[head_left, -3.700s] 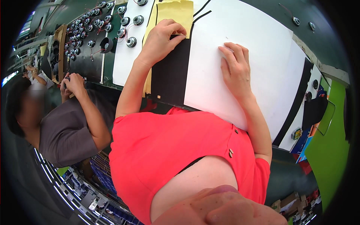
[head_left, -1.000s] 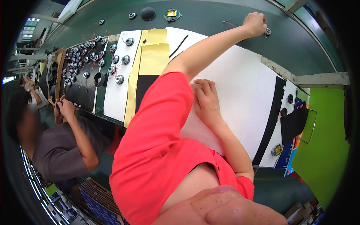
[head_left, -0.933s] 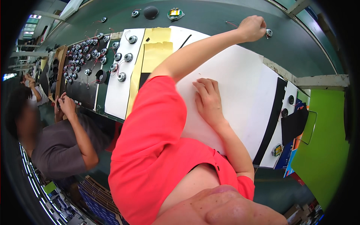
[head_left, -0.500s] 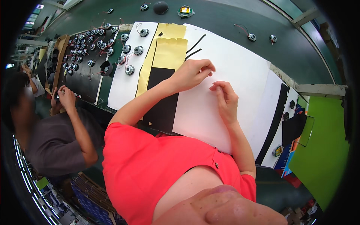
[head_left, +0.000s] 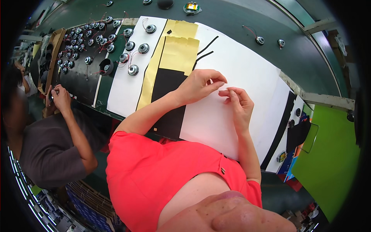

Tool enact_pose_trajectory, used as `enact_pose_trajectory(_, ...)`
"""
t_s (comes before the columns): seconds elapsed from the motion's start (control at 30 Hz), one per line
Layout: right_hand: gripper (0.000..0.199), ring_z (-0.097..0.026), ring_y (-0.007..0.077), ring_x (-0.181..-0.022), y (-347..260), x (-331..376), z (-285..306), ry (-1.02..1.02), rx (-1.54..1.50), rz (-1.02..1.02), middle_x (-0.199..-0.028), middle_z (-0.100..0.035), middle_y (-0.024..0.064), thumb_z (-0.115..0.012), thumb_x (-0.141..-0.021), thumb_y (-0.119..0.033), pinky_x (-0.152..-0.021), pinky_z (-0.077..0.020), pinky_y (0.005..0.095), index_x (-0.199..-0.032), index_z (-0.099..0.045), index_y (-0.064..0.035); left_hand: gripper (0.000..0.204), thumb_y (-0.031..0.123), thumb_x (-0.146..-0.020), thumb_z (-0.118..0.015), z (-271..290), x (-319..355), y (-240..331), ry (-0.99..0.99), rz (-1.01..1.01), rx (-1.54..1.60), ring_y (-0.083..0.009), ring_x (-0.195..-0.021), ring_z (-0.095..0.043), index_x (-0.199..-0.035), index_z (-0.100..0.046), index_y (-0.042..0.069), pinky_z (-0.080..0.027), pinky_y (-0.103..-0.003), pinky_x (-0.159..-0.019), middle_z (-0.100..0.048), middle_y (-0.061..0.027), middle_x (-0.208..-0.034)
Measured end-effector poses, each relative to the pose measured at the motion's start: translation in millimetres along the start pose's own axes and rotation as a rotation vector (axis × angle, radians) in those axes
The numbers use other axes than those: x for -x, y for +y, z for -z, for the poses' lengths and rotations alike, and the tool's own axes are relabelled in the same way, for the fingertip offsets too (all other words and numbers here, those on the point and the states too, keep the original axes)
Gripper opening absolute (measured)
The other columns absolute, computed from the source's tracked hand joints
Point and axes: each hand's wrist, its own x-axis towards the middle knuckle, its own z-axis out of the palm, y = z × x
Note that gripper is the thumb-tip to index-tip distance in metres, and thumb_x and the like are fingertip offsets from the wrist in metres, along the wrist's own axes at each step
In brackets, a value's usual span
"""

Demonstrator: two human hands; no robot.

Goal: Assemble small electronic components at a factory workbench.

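My left hand [head_left: 201, 86] and my right hand [head_left: 239, 107] are close together over a large white sheet [head_left: 247, 73]. Thumb and fingers of each are pinched together. Whatever sits between the fingertips, if anything, is too small to make out. Two thin black strips [head_left: 208, 45] lie on the white sheet just beyond my left hand. Under my left forearm is a black sheet [head_left: 167, 91], joined on its far side by yellow backing paper [head_left: 178, 54] with a small black piece [head_left: 169, 31] on it.
Several small round speakers [head_left: 143, 48] with red wires stand at the left, by a black cup [head_left: 106, 66]. A co-worker's hand [head_left: 61, 98] works beside me on the left. Loose speakers [head_left: 260, 40] and a circuit piece [head_left: 191, 7] lie at the back; a green board [head_left: 328, 147] is at right.
Both my hands have come slightly nearer to me and to the right, still pinched and closer to each other. The whole view has shifted a little.
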Motion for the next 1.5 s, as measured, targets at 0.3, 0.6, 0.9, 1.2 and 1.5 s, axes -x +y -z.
enact_pose_trajectory(0.3,0.020,-0.066,0.0133,-0.070,-2,-6,4,-0.143,-0.170,-0.096,-0.079,-0.071,0.0096,-0.052,-0.107,-0.015,-0.064,-0.0504,0.0242,-0.099,-0.062,-0.0002,0.015,0.002,-0.092,-0.069,-6,5,8,-0.020,-0.131,-0.035,-0.0138,-0.079,-0.067,-0.106,-0.075,0.004,-0.053,-0.026,-0.067,-0.073,-0.0055,-0.094)
enact_pose_trajectory(0.6,0.023,-0.062,0.0141,-0.066,1,-8,13,-0.262,-0.320,-0.188,-0.073,-0.063,0.0070,-0.048,-0.108,-0.017,-0.061,-0.0491,0.0259,-0.097,-0.060,-0.0015,0.017,0.002,-0.088,-0.073,-10,6,10,0.001,-0.251,-0.136,-0.0194,-0.083,-0.071,-0.104,-0.075,0.004,-0.057,-0.029,-0.070,-0.073,-0.0075,-0.093)
enact_pose_trajectory(0.9,0.027,-0.061,0.0173,-0.061,4,-12,20,-0.488,-0.719,-0.361,-0.070,-0.062,0.0104,-0.046,-0.109,-0.021,-0.057,-0.0496,0.0287,-0.093,-0.059,-0.0031,0.016,-0.004,-0.089,-0.070,-13,5,11,-0.020,-0.134,0.013,-0.0140,-0.082,-0.067,-0.104,-0.075,0.001,-0.054,-0.027,-0.072,-0.072,-0.0084,-0.093)
enact_pose_trajectory(1.2,0.032,-0.061,0.0154,-0.059,9,-11,23,-0.483,-0.707,-0.317,-0.070,-0.063,0.0077,-0.046,-0.110,-0.026,-0.057,-0.0507,0.0278,-0.091,-0.061,-0.0047,0.014,0.002,-0.091,-0.071,-18,0,7,-0.012,-0.132,0.012,-0.0134,-0.080,-0.069,-0.104,-0.076,0.003,-0.053,-0.024,-0.066,-0.073,-0.0066,-0.091)
enact_pose_trajectory(1.5,0.037,-0.064,0.0177,-0.060,9,-11,25,-0.544,-0.753,-0.360,-0.068,-0.065,0.0101,-0.043,-0.110,-0.027,-0.056,-0.0505,0.0282,-0.089,-0.062,-0.0029,0.019,-0.001,-0.082,-0.076,-17,-2,8,0.034,-0.423,-0.321,-0.0186,-0.074,-0.067,-0.101,-0.076,0.005,-0.054,-0.029,-0.061,-0.072,-0.0060,-0.086)
